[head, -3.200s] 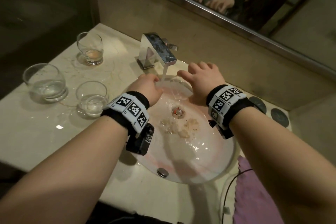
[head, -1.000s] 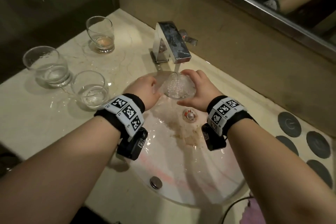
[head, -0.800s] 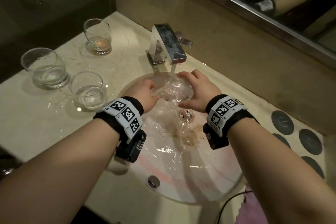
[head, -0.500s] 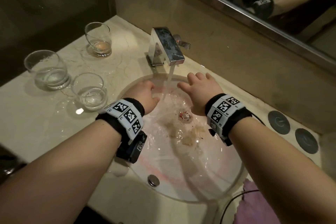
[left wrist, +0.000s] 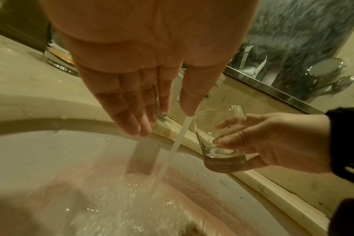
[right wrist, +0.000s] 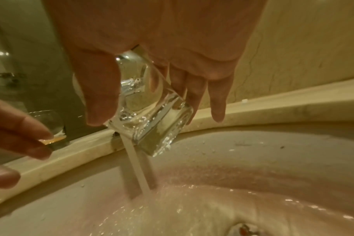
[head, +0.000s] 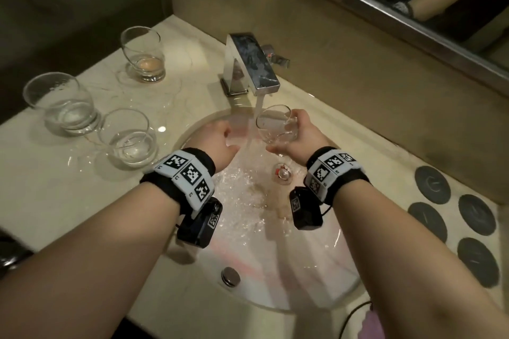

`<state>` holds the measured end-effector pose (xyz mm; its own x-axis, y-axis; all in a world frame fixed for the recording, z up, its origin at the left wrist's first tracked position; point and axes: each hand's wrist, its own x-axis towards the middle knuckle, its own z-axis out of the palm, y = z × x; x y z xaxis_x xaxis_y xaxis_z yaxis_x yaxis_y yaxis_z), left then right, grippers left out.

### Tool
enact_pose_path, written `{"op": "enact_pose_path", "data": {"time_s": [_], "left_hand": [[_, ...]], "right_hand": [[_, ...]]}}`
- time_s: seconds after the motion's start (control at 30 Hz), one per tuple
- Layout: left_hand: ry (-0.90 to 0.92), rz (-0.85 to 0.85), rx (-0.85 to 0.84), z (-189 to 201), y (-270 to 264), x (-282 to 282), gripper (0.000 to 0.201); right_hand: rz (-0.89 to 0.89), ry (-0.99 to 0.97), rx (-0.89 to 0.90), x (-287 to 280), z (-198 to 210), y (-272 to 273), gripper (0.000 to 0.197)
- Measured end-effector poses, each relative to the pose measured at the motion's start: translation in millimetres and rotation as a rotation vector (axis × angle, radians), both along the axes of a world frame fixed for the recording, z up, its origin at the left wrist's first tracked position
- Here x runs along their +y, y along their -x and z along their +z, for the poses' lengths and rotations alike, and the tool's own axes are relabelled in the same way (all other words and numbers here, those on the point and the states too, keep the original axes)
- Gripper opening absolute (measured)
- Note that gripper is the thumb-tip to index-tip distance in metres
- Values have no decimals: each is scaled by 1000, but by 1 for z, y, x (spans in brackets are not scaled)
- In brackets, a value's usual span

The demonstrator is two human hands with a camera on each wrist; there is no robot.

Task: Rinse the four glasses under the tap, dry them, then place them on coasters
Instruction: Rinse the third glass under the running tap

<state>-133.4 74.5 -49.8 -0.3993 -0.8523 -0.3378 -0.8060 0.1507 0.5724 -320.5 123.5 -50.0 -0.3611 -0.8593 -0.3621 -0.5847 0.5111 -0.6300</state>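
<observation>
On the far left of the marble counter point(head: 49, 201) stand three glasses not yet at the tap: a round tumbler with clear water point(head: 59, 103), just to its right and nearer a smaller glass of water point(head: 128, 140), and farther back a tilted-looking glass with an orange residue point(head: 143, 53). The counter around them is wet with spilled water, so any of them could skid if nudged by a forearm reaching past. Moving right, the left hand point(head: 219, 143) hovers over the left side of the basin point(head: 275, 283), fingers straight and relaxed, holding nothing, just beside the stream. The chrome tap point(head: 249, 63) is running, and the water falls into the basin past the rim of the fourth glass point(head: 275, 125), which the right hand point(head: 298, 136) grips around its lower part, tilted toward the stream. That one-handed hold on wet glass is the main risk: it looks likely to slip and strike the hard basin, and a tilt too far would splash water onto the counter. At the far right lie dark round coasters point(head: 432, 184), four showing, well apart from the basin, with a purple cloth point(head: 369, 325) at the near edge, probably for drying.
</observation>
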Motion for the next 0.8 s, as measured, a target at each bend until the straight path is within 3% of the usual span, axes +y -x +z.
{"op": "enact_pose_path", "data": {"time_s": [0.33, 0.8], "left_hand": [[-50, 54, -9, -13, -5, -11, 44], [-18, 37, -60, -15, -5, -17, 44]], "right_hand": [[-9, 78, -244, -37, -31, -20, 97], [52, 123, -214, -39, -39, -15, 90]]}}
